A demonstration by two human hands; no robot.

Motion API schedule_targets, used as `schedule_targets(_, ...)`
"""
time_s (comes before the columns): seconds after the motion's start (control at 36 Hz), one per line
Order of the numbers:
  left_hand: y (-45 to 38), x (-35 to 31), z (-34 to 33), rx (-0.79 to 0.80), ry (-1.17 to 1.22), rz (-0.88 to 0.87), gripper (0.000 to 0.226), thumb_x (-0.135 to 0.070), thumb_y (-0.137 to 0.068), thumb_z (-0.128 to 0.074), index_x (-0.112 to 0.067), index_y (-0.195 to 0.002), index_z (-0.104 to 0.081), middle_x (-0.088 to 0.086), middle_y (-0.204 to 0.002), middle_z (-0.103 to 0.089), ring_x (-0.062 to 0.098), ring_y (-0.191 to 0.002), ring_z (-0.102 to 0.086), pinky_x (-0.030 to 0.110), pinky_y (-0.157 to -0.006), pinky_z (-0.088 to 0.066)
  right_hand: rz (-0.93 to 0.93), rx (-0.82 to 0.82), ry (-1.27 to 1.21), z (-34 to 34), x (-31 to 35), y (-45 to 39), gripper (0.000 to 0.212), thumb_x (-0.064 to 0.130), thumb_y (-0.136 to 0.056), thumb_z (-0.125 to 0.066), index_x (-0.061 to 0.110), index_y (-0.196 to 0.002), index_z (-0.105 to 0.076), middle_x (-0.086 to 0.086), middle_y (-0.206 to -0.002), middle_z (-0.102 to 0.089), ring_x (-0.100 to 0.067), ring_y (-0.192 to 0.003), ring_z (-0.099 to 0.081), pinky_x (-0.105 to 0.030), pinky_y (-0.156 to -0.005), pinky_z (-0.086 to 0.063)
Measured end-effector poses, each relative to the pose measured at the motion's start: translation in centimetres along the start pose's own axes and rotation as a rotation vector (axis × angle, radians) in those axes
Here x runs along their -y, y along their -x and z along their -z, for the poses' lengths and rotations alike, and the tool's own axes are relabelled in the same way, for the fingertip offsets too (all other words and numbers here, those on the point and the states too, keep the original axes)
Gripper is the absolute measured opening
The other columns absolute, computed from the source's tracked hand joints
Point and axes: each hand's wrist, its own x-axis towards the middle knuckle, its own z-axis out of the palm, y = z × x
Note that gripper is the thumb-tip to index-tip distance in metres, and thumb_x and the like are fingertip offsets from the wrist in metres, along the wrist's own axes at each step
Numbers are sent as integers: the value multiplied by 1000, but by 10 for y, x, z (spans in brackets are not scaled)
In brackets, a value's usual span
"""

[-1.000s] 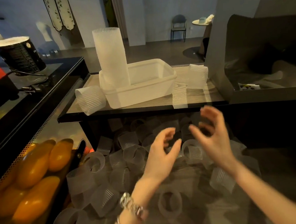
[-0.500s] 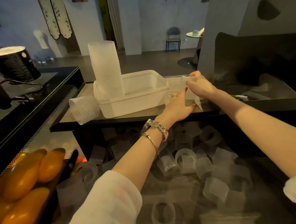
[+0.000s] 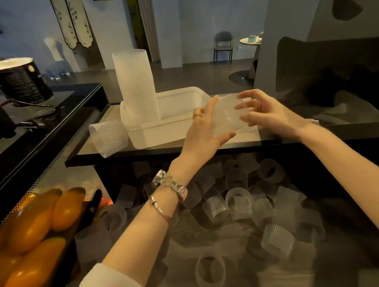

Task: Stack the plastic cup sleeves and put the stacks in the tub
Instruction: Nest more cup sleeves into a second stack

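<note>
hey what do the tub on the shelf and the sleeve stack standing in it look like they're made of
Tub: probably frosted white plastic, since its walls look milky and translucent with a moulded rim. Sleeve stack: likely thin clear plastic; it shows fine vertical ribs and the background glows through.

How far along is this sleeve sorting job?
Early, by the look of it. One tall stack already stands in the tub. The left hand and right hand hold another short stack beside it. A side-lying stack and many loose sleeves below remain.
</note>
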Motion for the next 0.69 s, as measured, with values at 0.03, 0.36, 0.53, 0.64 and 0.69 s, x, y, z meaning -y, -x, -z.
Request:
schedule_targets(0.03, 8, 1, 5, -9, 26, -5, 88, -32, -76, -75, -26, -145, -22, 8, -141, -33, 18, -119, -43, 18, -92, -36, 13, 10, -1, -3, 3, 8, 49, 28, -84, -64, 27, -128, -41, -1, -125, -52, -15, -105, -53, -30, -89, -46)
schedule_targets(0.36, 126, 11, 22, -17, 261, 91, 76, -43, -70, -74, -28, -136, -39, -17, -133, -44, 0, -125, -41, 33, -102, -42, 157, 50, -16, -70, 0, 76, 77, 42, -57, -80, 28, -125, -47, 13, -118, -55, -5, -107, -54, -28, -88, -51)
schedule_targets(0.53, 178, 31, 7, 8, 267, 245, 79, -30, -71, -79, -41, -135, -34, -24, -137, -42, -7, -127, -37, 22, -107, -34, 127, 135, -15, -108, -27, 100, 71, 26, -63, -85, 25, -124, -48, 14, -119, -54, -4, -112, -50, -27, -93, -45)
schedule_targets(0.64, 205, 45, -7, 63, 283, 332, 80, -39, -71, -77, -39, -138, -33, -25, -136, -43, -6, -128, -37, 19, -107, -34, 79, 170, -45, -130, -48, 115, 71, 23, -64, -85, 25, -124, -46, 13, -121, -54, -1, -111, -51, -15, -91, -42)
schedule_targets(0.69, 218, 51, -15, 103, 303, 387, 81, -43, -69, -78, -36, -138, -34, -24, -132, -48, -7, -125, -41, 17, -104, -35, 26, 207, -82, -141, -61, 123, 71, 21, -64, -85, 24, -123, -46, 9, -121, -55, -2, -112, -52, -16, -93, -42)
